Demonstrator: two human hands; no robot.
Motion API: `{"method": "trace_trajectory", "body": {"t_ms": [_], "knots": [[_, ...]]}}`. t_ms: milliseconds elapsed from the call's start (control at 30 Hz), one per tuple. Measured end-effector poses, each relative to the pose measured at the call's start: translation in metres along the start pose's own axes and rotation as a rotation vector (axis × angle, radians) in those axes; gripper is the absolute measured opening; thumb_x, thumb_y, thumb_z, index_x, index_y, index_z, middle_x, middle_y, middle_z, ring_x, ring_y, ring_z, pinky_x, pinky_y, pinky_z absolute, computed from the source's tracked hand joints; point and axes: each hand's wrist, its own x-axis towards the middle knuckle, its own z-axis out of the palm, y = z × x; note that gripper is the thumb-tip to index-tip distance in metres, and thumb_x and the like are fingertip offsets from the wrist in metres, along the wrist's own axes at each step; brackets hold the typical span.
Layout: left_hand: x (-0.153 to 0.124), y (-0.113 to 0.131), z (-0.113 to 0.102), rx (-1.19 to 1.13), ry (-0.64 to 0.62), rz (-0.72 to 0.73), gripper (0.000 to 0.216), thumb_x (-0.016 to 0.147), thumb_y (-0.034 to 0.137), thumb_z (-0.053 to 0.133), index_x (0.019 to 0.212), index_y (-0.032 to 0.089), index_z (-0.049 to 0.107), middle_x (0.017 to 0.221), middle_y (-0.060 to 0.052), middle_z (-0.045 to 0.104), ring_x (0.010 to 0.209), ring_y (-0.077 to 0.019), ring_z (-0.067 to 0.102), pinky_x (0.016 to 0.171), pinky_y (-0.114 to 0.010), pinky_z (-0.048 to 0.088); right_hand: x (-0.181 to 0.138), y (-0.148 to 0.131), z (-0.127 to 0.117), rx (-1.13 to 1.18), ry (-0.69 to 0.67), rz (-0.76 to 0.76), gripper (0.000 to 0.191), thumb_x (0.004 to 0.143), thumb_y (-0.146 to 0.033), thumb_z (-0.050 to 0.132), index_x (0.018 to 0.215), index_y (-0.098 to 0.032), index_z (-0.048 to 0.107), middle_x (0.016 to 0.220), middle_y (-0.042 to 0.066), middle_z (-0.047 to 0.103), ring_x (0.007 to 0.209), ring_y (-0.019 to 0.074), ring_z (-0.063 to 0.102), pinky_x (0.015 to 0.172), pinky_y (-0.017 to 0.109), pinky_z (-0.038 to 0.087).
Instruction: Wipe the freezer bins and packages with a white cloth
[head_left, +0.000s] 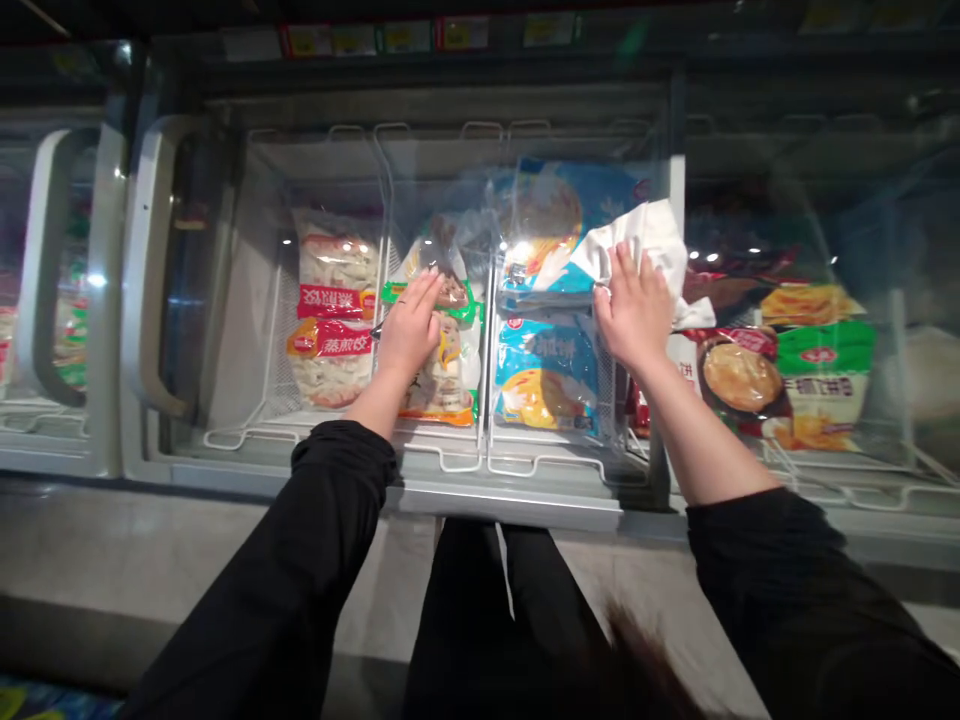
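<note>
Black sleeves [315, 560] reach forward to the freezer glass [330, 170]. On it the right hand [634, 315], fingers flat and together, presses a white cloth [649, 235]. The cloth extends beyond the fingertips, its long axis slanting up-right. Well left of it, the left hand [409, 330] lies flat, fingers closed.

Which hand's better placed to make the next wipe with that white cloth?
Right. The right hand lies flat on the white cloth, pressed over the blue packets. The left hand is bare, resting flat farther left over the green-edged packet, apart from the cloth.
</note>
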Motion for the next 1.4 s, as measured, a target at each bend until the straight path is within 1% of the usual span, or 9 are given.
{"method": "trace_trajectory", "body": {"t_ms": [233,333,400,500,700,867,1000,1167,1400], "knots": [[0.0,-0.001,0.004,-0.014,0.038,0.011,0.07,0.09,0.003,0.048,0.158,0.02,0.05,0.164,-0.009,0.054,0.156,-0.0229,0.045,0.133,-0.048,0.038,-0.146,0.003,0.014,-0.056,-0.008,0.039,0.064,0.108,-0.036,0.033,0.169,-0.02,0.036,0.175,0.005,0.035,0.167,0.0254,0.019,0.135,0.05,0.027],[-0.001,-0.002,0.005,-0.04,0.004,-0.006,0.073,0.09,0.003,0.048,0.161,0.021,0.046,0.167,-0.008,0.049,0.159,-0.0238,0.041,0.134,-0.05,0.036,-0.196,0.004,0.028,-0.074,-0.014,0.132,0.068,0.106,-0.041,0.036,0.172,-0.028,0.028,0.175,0.004,0.037,0.165,0.027,0.024,0.132,0.053,0.034],[-0.001,-0.003,0.006,-0.057,-0.027,-0.007,0.077,0.089,0.002,0.048,0.163,0.022,0.042,0.171,-0.007,0.044,0.161,-0.0244,0.036,0.134,-0.051,0.035,-0.21,-0.005,0.037,-0.076,0.017,0.221,0.073,0.105,-0.044,0.037,0.174,-0.025,0.02,0.175,0.008,0.035,0.165,0.0308,0.025,0.13,0.058,0.036],[-0.002,-0.007,0.008,-0.066,-0.04,0.004,0.08,0.089,0.001,0.047,0.165,0.025,0.038,0.173,-0.005,0.04,0.162,-0.025,0.033,0.134,-0.054,0.035,-0.208,-0.038,0.045,-0.054,0.038,0.273,0.074,0.105,-0.043,0.036,0.173,-0.017,0.022,0.176,0.012,0.031,0.164,0.0367,0.026,0.129,0.063,0.035],[-0.018,-0.008,0.007,-0.093,-0.015,0.053,0.074,0.093,0.004,0.046,0.164,0.024,0.04,0.171,-0.006,0.044,0.162,-0.0242,0.035,0.136,-0.053,0.031,-0.171,-0.143,0.041,0.083,-0.008,0.119,0.066,0.107,-0.034,0.037,0.17,-0.014,0.033,0.177,0.012,0.027,0.165,0.0355,0.021,0.133,0.061,0.025],[-0.059,-0.02,-0.011,-0.165,-0.073,0.142,0.068,0.095,0.005,0.042,0.161,0.021,0.044,0.168,-0.01,0.048,0.161,-0.0229,0.035,0.135,-0.053,0.032,-0.148,-0.234,0.035,0.198,-0.071,-0.042,0.062,0.11,-0.034,0.034,0.17,-0.018,0.033,0.177,0.004,0.026,0.166,0.0315,0.022,0.134,0.058,0.025],[-0.094,-0.043,-0.03,-0.203,-0.113,0.195,0.061,0.099,0.009,0.039,0.159,0.02,0.048,0.162,-0.013,0.055,0.158,-0.0224,0.041,0.131,-0.053,0.04,-0.14,-0.286,0.029,0.195,-0.116,-0.136,0.06,0.107,-0.03,0.04,0.167,-0.034,0.038,0.172,-0.009,0.038,0.165,0.0238,0.025,0.134,0.055,0.033],[-0.112,-0.054,-0.04,-0.226,-0.056,0.145,0.064,0.099,0.007,0.037,0.16,0.023,0.046,0.163,-0.01,0.054,0.157,-0.0212,0.044,0.13,-0.051,0.042,-0.139,-0.304,0.025,0.131,-0.189,-0.182,0.06,0.106,-0.031,0.041,0.163,-0.052,0.037,0.165,-0.025,0.04,0.164,0.016,0.02,0.135,0.052,0.034],[-0.113,-0.046,-0.045,-0.198,-0.03,0.136,0.071,0.094,0.004,0.04,0.16,0.025,0.046,0.166,-0.007,0.051,0.157,-0.0213,0.043,0.132,-0.05,0.04,-0.169,-0.268,0.037,0.109,-0.178,-0.268,0.056,0.111,-0.039,0.032,0.166,-0.041,0.038,0.171,-0.016,0.031,0.164,0.0152,0.023,0.135,0.043,0.034]]}}
